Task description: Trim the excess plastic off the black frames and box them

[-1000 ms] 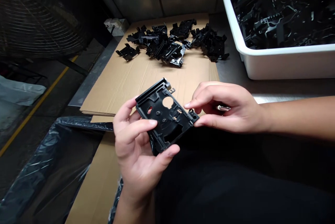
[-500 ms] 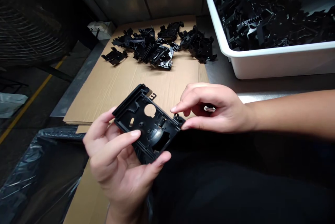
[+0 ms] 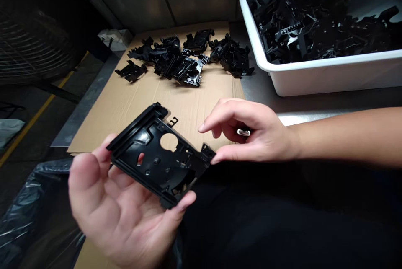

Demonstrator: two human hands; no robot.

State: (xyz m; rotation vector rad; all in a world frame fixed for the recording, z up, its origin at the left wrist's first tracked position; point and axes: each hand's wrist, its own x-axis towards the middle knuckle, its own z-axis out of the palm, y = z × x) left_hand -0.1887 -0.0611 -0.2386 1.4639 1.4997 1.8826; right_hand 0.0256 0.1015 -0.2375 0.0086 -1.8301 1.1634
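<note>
One black frame (image 3: 161, 156) pinched in my left fingers (image 3: 105, 147), room over cardboard (image 3: 185, 99) past its edge, right fingers (image 3: 215, 119) spread at its corner, left forefinger (image 3: 84, 174) now lifted.

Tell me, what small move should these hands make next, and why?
Probably lower the index finger of the right hand toward its thumb: the thumb is at the black part's corner, but the index fingertip is off it, so the left hand seems to do most of the holding.
</note>
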